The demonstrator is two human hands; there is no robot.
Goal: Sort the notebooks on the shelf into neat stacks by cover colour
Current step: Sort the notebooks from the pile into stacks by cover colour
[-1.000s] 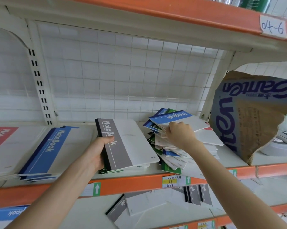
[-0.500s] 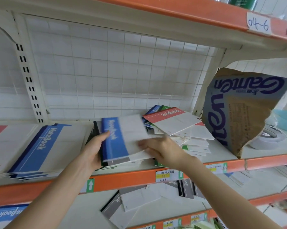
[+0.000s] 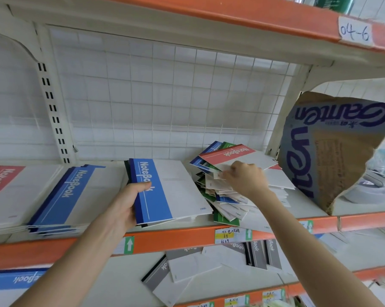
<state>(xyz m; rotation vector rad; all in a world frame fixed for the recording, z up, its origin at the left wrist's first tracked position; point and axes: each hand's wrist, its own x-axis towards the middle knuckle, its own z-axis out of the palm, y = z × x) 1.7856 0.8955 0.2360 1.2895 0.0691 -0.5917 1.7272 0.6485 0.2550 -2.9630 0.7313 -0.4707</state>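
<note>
Right hand [image 3: 245, 180] went back to the pile [image 3: 229, 202], pinching a white notebook [image 3: 218, 175] there; left hand [image 3: 125, 204] grips the blue notebook [image 3: 165, 191] beside the pile.

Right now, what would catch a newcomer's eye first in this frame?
The jumbled pile of mixed-colour notebooks in the middle of the shelf stands out, with the right hand pinching into it. Just to its left, the left hand grips a blue notebook atop a small stack. A torn bag stands at far right.
</note>
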